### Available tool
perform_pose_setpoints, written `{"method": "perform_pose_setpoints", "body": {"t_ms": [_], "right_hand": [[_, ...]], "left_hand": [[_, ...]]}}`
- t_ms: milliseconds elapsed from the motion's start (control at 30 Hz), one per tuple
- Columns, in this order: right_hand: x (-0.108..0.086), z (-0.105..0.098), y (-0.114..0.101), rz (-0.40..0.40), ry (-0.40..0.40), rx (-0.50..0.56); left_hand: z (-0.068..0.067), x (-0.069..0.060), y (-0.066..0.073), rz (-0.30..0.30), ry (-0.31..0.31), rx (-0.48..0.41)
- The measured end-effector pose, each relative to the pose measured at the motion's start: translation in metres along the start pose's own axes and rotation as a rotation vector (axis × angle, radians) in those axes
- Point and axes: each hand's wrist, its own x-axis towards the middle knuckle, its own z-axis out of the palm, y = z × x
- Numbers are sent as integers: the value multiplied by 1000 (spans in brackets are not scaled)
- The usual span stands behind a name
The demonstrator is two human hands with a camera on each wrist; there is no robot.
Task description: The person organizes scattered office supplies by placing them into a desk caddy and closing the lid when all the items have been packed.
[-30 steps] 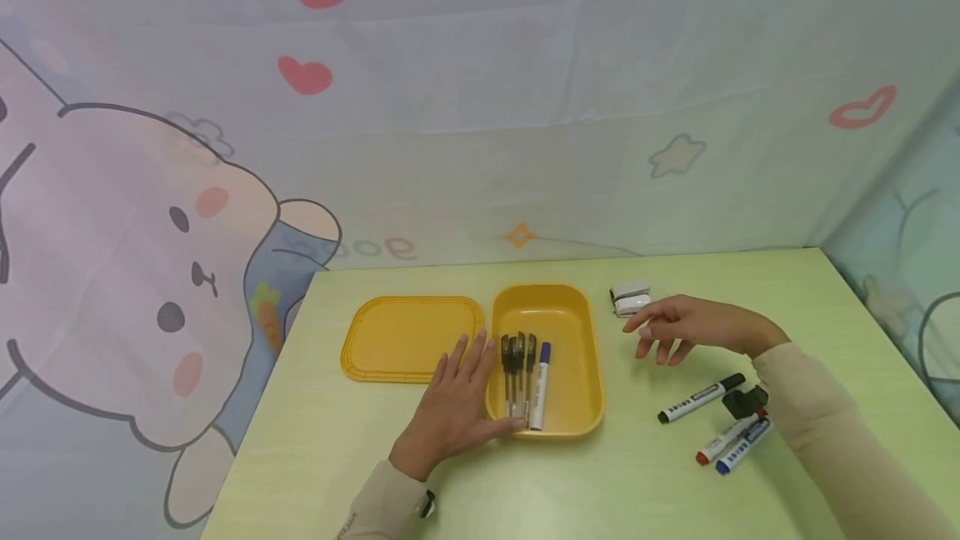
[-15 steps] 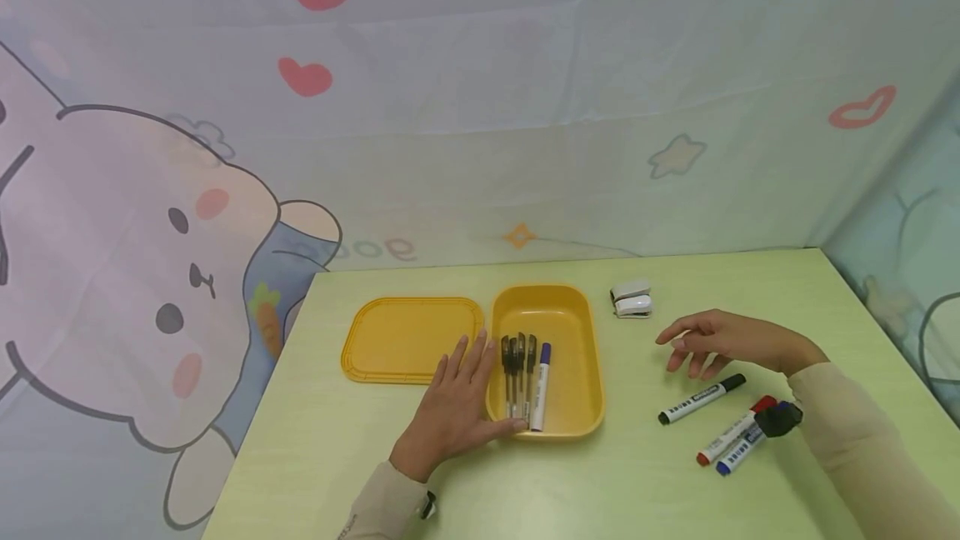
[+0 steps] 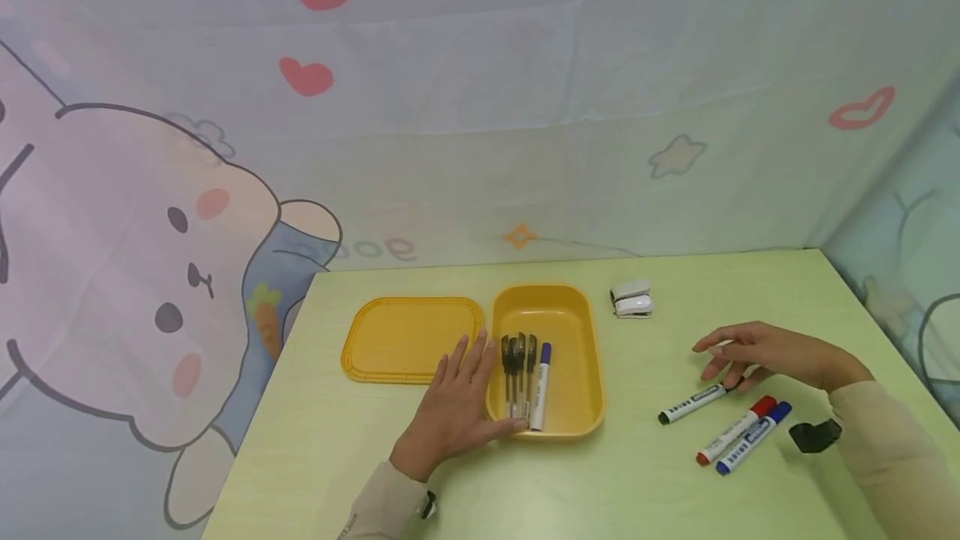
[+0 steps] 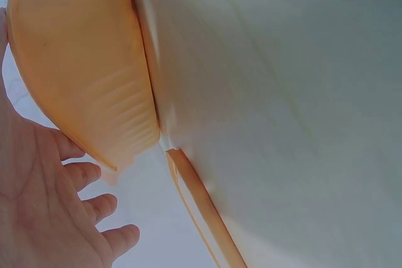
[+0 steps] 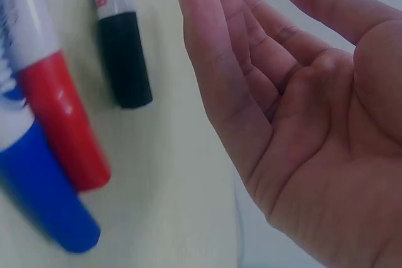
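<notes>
My left hand [image 3: 453,411] rests with spread, straight fingers against the left and front rim of a yellow plastic box [image 3: 577,398]. Inside the box, on its left side, lie several black-capped pens [image 3: 521,365] and a blue-capped marker [image 3: 540,390]. To the right, my right hand [image 3: 765,354] hovers with loosely bent fingers and holds nothing. Below it lies a black marker [image 3: 693,403], its cap end partly behind the fingers in the head view. Nearer the front, a red marker [image 3: 731,433] and a blue marker [image 3: 753,438] lie side by side.
The yellow lid [image 3: 412,340] lies flat left of the box. A white stapler [image 3: 632,300] sits at the back, right of the box. A printed cloth [image 3: 480,148] hangs behind the table [image 3: 585,490].
My right hand has moved right and toward the front, from beside the stapler to above the black marker. The left hand and the box have stayed put.
</notes>
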Motion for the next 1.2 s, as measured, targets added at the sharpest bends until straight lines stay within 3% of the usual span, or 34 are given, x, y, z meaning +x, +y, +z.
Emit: {"method": "perform_pose_setpoints", "body": {"t_ms": [600, 1200], "right_hand": [[-22, -14, 34, 42, -15, 67], [-9, -18, 40, 76, -3, 70]], "left_hand": [[0, -1, 1, 6, 2, -1], [2, -1, -1, 13, 9, 0]]}}
